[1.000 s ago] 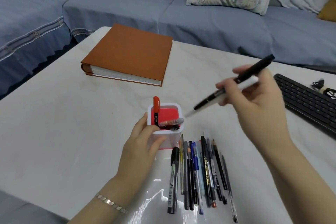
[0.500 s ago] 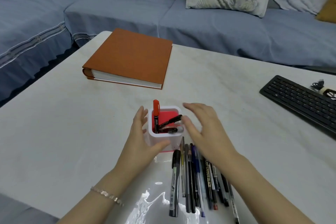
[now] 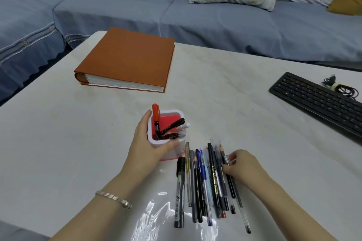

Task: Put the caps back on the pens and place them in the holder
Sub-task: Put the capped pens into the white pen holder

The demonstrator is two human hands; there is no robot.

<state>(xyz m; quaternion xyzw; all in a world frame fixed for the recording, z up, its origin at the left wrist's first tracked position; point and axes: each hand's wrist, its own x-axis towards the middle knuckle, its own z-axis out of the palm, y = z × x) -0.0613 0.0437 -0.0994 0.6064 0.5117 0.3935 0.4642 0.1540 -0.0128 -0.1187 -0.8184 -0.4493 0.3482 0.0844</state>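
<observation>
Left hand [image 3: 148, 150] grips the holder [image 3: 172, 152], thumb on its near wall, likely bracing it so it won't tip as pens drop in. A red marker [image 3: 156, 119] and a few others already stand inside. Right hand [image 3: 242, 166] is near-right of the holder, fingers curled onto the outer pens of the row [image 3: 203, 182] lying on the counter [image 3: 58, 143]; can't tell if one is pinched.

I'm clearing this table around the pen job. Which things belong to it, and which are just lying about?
Belong: holder, gripped by the left hand; red marker and other pens in it; loose pens, which the right hand pinches at.
Lying about: orange book; keyboard; coiled cable.
</observation>
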